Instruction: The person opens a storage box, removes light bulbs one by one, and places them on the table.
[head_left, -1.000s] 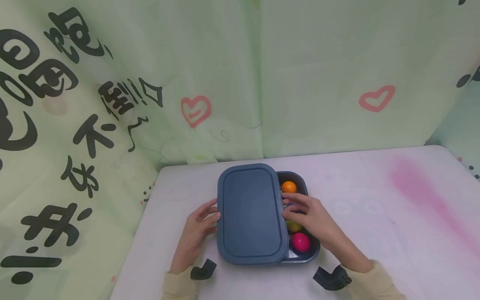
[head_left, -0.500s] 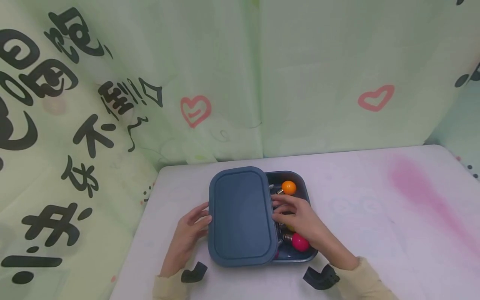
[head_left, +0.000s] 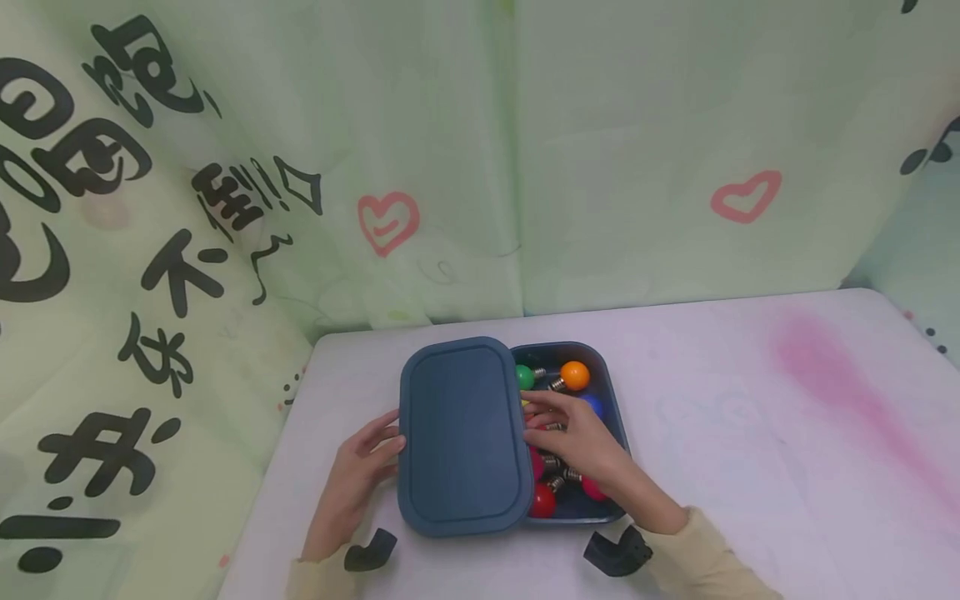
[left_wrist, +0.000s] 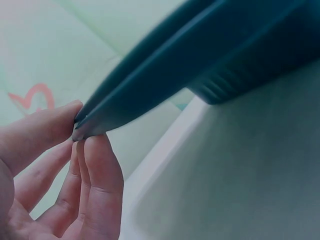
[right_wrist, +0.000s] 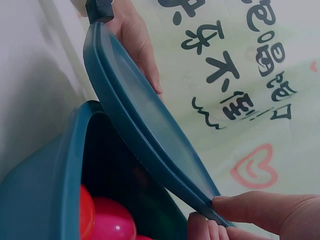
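Both hands carry a dark blue lid (head_left: 465,437) above a matching box (head_left: 617,408), and it overlaps the box's left part in the head view. My left hand (head_left: 352,479) pinches the lid's left edge, thumb on top and fingers (left_wrist: 104,175) beneath. At the opposite edge, my right hand (head_left: 581,437) pinches the lid between thumb (right_wrist: 250,204) and fingers. Several coloured bulbs with screw bases lie inside the box, among them an orange bulb (head_left: 574,375), a green bulb (head_left: 525,377) and a red bulb (head_left: 543,501). The lid and right hand hide others.
Under the box is a table with a white cover (head_left: 720,467) and a pink smear (head_left: 847,383) on its right side. Pale green curtains (head_left: 622,150) with printed hearts and black characters rise behind and to the left.
Both hands have moved the lid leftward, and more of the box's inside shows, including the green and red bulbs. The box has stayed about where it was.
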